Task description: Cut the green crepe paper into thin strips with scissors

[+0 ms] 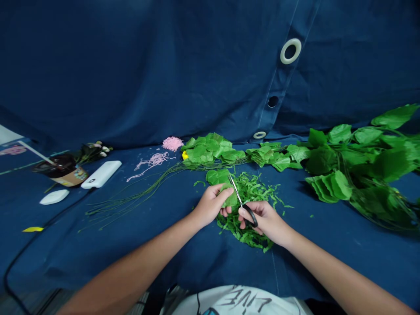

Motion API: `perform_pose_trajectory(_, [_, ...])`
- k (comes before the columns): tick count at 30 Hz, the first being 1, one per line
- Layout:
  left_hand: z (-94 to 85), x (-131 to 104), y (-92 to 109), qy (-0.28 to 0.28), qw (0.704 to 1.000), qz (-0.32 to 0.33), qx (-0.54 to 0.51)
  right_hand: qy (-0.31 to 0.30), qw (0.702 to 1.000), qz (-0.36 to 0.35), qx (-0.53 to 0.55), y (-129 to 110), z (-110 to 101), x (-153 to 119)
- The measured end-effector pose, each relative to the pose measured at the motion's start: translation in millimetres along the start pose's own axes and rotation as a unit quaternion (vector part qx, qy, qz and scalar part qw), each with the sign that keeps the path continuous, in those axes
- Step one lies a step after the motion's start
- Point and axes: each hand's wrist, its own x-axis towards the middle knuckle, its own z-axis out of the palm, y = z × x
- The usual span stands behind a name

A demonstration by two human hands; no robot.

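Snipping seems in hand: over shredded green strips (254,188), left fingers (225,193) pinch a flat green leaf (232,199) and right fingers (245,213) hold black-handled metal scissors (240,202), the next cut needing a steady pinch.

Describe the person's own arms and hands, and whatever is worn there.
The left hand and right hand are ungloved. The left arm and right arm show no sleeves. A white shirt with dark lettering shows below.

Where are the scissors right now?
In the head view, the scissors are just right of centre, in the right hand, above the green shreds and beside the green leaf in the left hand.
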Motion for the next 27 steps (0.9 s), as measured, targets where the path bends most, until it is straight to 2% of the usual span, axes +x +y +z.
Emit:
perform_pose_trajectory(5, [0.1, -0.5, 1.8, 0.005, 1.0, -0.009, -0.015, -0.03, 0.999, -0.011, -0.006, -2.7, -0.1, -0.6])
perform_pose_trajectory(17, [-0.9, 2.0, -2.9, 0.023, 1.0, -0.007, -0.015, -0.007, 0.998, -0.029, -0.054, -4.7, 0.8, -3.7])
perform_pose_trajectory(27, [1.3, 1.3, -1.0, 0.002, 1.0, -0.012, -0.005, -0.001, 0.999, -0.026, -0.045, -2.7, 0.0, -2.9])
